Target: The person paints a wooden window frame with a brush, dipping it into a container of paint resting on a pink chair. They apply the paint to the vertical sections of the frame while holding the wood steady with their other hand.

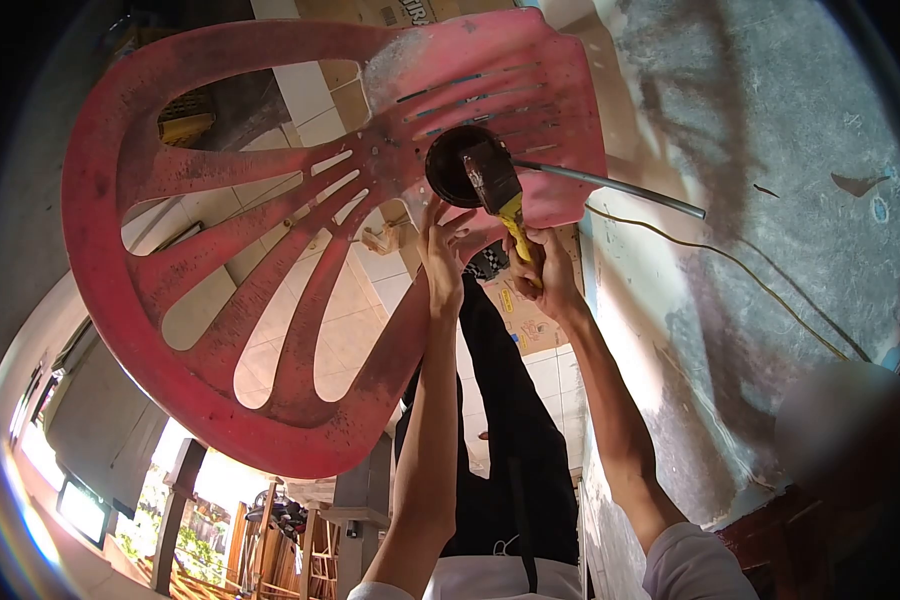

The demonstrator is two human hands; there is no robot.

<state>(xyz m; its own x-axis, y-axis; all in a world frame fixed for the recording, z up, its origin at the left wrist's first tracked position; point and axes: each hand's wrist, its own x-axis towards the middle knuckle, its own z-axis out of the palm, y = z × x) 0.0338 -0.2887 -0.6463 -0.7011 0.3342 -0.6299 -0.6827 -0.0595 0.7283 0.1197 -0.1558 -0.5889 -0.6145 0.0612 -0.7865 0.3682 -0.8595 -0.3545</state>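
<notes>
A red plastic chair [315, 435] with a fan-slotted backrest and scuffed, dark-marked surfaces fills the upper left. On its seat sits a round dark container [440, 165], and a grey metal rod [620, 188] slants out from it to the right. My right hand [548, 270] grips the yellow handle of a paintbrush [492, 178]; its wide, dark-coated bristle end overlaps the container. Just below the container's rim is my left hand [442, 255], fingers stretched and apart beside the chair's edge, with nothing visible in it.
A worn blue-grey wall [770, 120] runs along the right, with a thin yellowish cable [715, 248] in front of it. Cardboard [530, 315] lies on the pale tiled floor [555, 378]. At lower left are wooden posts [177, 500] and a bright opening. A blurred round shape [845, 440] appears at lower right.
</notes>
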